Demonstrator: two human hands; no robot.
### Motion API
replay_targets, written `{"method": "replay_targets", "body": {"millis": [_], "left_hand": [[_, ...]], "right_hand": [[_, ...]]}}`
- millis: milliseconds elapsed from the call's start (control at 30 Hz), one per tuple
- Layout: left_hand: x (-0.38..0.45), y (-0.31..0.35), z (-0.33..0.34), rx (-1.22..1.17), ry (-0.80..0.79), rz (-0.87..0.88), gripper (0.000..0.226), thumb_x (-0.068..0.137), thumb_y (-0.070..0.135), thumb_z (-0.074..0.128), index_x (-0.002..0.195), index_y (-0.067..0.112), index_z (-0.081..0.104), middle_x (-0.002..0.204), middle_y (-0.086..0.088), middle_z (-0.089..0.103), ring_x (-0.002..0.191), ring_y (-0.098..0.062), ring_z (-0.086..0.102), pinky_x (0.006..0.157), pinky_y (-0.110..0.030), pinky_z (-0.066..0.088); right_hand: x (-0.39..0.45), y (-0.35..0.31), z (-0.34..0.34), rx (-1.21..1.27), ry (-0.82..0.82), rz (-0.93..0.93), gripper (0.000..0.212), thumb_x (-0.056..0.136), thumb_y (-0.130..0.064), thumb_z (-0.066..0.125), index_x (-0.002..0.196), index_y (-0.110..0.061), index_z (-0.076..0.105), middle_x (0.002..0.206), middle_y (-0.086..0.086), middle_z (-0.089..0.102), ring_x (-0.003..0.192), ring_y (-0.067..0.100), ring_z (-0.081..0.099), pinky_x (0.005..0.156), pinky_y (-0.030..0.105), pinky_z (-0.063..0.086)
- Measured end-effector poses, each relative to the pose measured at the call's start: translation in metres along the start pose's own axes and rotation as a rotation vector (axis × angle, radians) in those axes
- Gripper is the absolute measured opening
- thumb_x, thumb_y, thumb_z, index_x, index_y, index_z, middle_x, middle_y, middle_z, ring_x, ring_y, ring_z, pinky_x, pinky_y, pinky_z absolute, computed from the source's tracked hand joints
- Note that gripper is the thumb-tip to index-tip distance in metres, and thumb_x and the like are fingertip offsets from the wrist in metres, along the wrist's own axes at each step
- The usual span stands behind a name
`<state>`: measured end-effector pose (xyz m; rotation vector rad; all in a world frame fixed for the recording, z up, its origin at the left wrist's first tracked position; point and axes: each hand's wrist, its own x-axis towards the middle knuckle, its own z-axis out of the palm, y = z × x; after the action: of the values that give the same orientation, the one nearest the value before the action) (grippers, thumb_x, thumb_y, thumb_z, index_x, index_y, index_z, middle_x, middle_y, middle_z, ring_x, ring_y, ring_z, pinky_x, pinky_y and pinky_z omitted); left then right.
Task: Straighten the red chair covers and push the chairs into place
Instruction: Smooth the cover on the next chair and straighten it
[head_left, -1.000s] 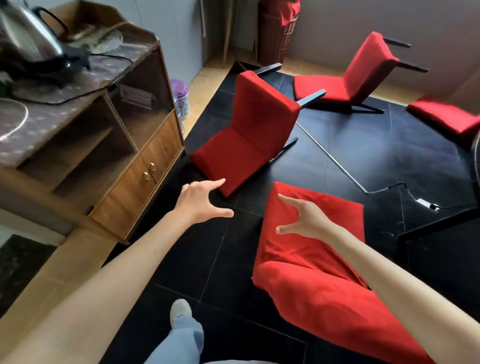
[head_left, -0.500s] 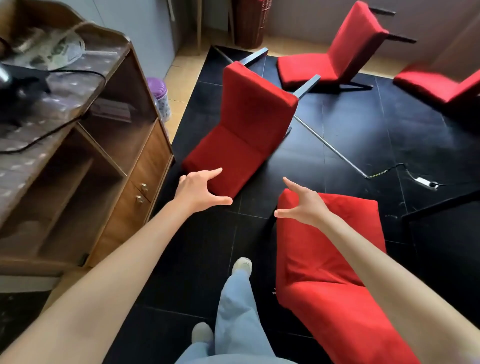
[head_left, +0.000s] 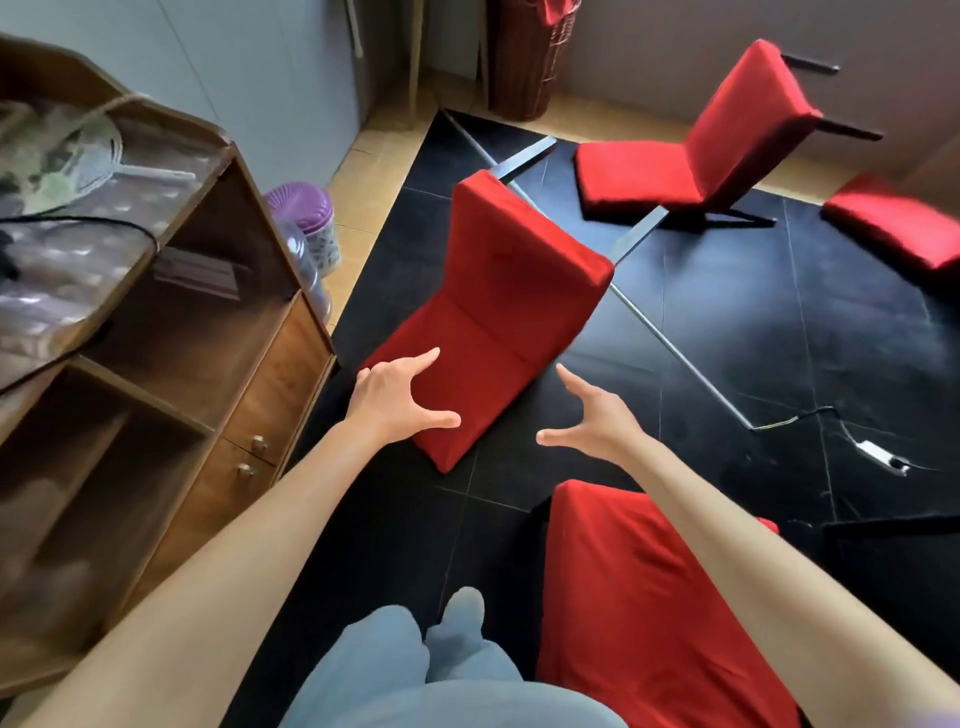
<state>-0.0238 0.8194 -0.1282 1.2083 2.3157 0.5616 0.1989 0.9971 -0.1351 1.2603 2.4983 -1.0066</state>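
Observation:
A red-covered chair (head_left: 498, 306) lies tipped over on the black floor in the middle, its dark legs pointing away to the upper right. My left hand (head_left: 395, 397) hovers with spread fingers over the near end of its red cover; contact cannot be told. To the right of that end, my right hand (head_left: 597, 415) is held open above the floor, holding nothing. Another red-covered chair (head_left: 639, 613) lies at the bottom right under my right forearm. A third tipped chair (head_left: 717, 150) and a fourth red one (head_left: 893, 228) lie at the far right.
A wooden cabinet (head_left: 171, 364) stands at the left, close to the middle chair. A purple-lidded jar (head_left: 306, 218) sits behind it. A wicker basket (head_left: 530, 57) stands at the back. A cable with a white plug (head_left: 878, 454) crosses the floor at right. My leg (head_left: 415, 670) is at the bottom.
I have stepped forward: both hands have come closer to the middle chair, the left now over its near end. The nearest chair has slid lower in view.

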Motion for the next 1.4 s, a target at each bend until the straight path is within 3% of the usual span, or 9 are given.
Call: {"method": "replay_targets", "body": {"millis": [167,400,800,1067,1233,1400], "left_hand": [[0.053,-0.015,-0.013,-0.026,0.021,-0.07,0.1,0.063,0.06,0.079,0.148,0.033,0.034,0.143,0.001,0.05,0.133,-0.021,0.044,0.113,-0.046,0.029],[0.129,-0.052,-0.035,-0.022,0.026,-0.127,0.1,0.063,0.064,0.076,0.148,0.034,0.034,0.142,0.0,0.051,0.131,-0.023,0.046,0.112,-0.047,0.03],[0.2,-0.093,-0.036,-0.094,0.036,-0.298,0.103,0.061,0.064,0.077,0.149,0.032,0.032,0.143,-0.001,0.05,0.132,-0.022,0.046,0.112,-0.045,0.03],[0.22,-0.099,0.015,-0.216,0.096,-0.565,0.103,0.063,0.06,0.079,0.149,0.031,0.031,0.146,-0.002,0.047,0.134,-0.024,0.043,0.11,-0.049,0.033],[0.236,-0.086,0.074,-0.298,0.155,-0.722,0.102,0.063,0.06,0.079,0.149,0.031,0.032,0.145,-0.002,0.048,0.133,-0.024,0.044,0.11,-0.047,0.033],[0.248,-0.067,0.132,-0.385,0.223,-0.848,0.102,0.062,0.059,0.08,0.148,0.032,0.032,0.146,-0.001,0.047,0.133,-0.023,0.044,0.11,-0.046,0.034]], "right_hand": [[0.067,-0.018,-0.013,-0.038,-0.055,-0.033,0.107,0.064,-0.05,0.083,0.151,-0.042,0.021,0.14,0.0,0.052,0.126,0.019,0.049,0.084,0.022,0.036],[0.156,-0.058,-0.034,-0.107,-0.07,-0.084,0.108,0.066,-0.05,0.083,0.152,-0.039,0.019,0.145,0.002,0.049,0.133,0.022,0.045,0.101,0.033,0.04],[0.273,-0.088,-0.02,-0.158,-0.184,-0.074,0.111,0.066,-0.052,0.082,0.153,-0.04,0.013,0.142,0.0,0.05,0.132,0.021,0.044,0.096,0.032,0.04],[0.347,-0.072,-0.016,-0.276,-0.337,-0.181,0.11,0.066,-0.052,0.082,0.152,-0.04,0.014,0.142,-0.001,0.05,0.129,0.02,0.047,0.09,0.028,0.042],[0.386,-0.036,-0.007,-0.351,-0.43,-0.243,0.109,0.069,-0.052,0.081,0.153,-0.037,0.013,0.143,-0.001,0.049,0.118,0.021,0.057,0.087,0.029,0.048],[0.411,0.009,0.007,-0.388,-0.497,-0.289,0.107,0.071,-0.05,0.08,0.153,-0.035,0.012,0.145,0.001,0.047,0.124,0.021,0.053,0.087,0.03,0.048]]}}
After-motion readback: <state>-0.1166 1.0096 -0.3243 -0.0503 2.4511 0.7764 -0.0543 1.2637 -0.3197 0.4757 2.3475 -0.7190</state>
